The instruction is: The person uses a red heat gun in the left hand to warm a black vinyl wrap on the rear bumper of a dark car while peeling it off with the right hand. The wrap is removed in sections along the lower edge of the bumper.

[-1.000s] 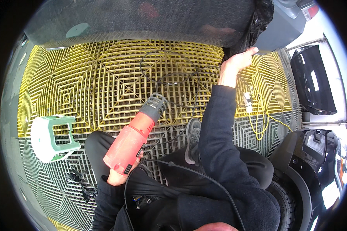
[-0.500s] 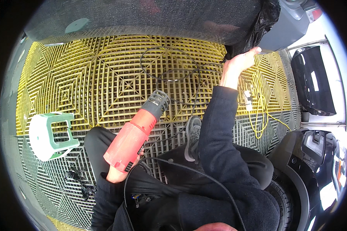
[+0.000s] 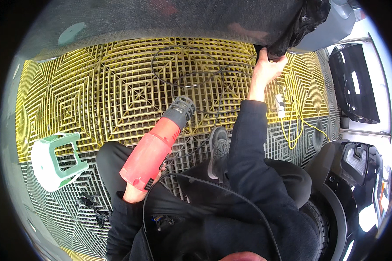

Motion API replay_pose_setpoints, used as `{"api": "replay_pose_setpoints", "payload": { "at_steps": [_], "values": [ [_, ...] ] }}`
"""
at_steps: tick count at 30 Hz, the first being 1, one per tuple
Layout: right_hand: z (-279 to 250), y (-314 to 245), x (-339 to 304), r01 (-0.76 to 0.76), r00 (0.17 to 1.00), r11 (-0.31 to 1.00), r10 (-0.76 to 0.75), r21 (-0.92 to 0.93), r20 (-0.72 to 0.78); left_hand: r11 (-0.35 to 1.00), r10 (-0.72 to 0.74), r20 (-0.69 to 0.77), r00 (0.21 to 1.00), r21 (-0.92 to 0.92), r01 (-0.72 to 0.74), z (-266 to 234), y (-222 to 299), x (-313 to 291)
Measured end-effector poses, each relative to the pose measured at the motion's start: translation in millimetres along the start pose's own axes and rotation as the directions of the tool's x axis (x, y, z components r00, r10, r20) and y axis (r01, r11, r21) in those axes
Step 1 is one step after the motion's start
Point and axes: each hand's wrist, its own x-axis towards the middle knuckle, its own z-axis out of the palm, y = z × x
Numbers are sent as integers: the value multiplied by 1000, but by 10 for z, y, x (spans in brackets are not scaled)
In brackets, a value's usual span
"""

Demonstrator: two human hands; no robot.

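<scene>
My left hand (image 3: pixel 135 194) is closed round the handle of a red heat gun (image 3: pixel 149 155). Its black caged nozzle (image 3: pixel 182 108) points up and to the right, apart from the panel above. At the upper right my right hand (image 3: pixel 268 71) pinches the lower edge of black plastic film (image 3: pixel 298 30). The film is wrinkled there and hangs at the corner of a dark, speckled car panel (image 3: pixel 161 21). Beside it a grey part of the car (image 3: pixel 331 30) shows bare. My fingertips are partly hidden in the film.
A pale green stool (image 3: pixel 48 163) lies tipped at left, near crumpled black scraps (image 3: pixel 93 209). The heat gun's black cord (image 3: pixel 235 194) crosses my lap. A yellow cable (image 3: pixel 295 126) and a white socket block (image 3: pixel 280 105) lie on the yellow grid floor (image 3: pixel 126 78). Black car parts stand at right.
My right hand has shifted its grip from the panel's lower corner to a pinch on the film edge. The heat gun has moved slightly, still in my left hand. The view has tilted a little.
</scene>
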Motion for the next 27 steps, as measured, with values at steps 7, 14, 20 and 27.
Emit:
{"api": "replay_pose_setpoints", "payload": {
  "at_steps": [7, 14, 20, 27],
  "values": [
    [255, 506, 68, -106, 994, 973, 96, 205, 61, 1000, 1, 32, 1000, -23, 0, -20, -10, 106],
    [300, 727, 86, -132, 973, 984, 106, 117, 205, 993, -40, -53, 998, 108, 46, 15, 8, 150],
    [240, 655, -20, -207, 959, 962, 164, 179, 229, 993, -8, -119, 993, 119, 22, 45, 88, 168],
    [188, 575, -94, -230, 946, 950, 168, 213, 276, 993, 12, -53, 999, 116, -5, 14, 113, 182]
  ]
}}
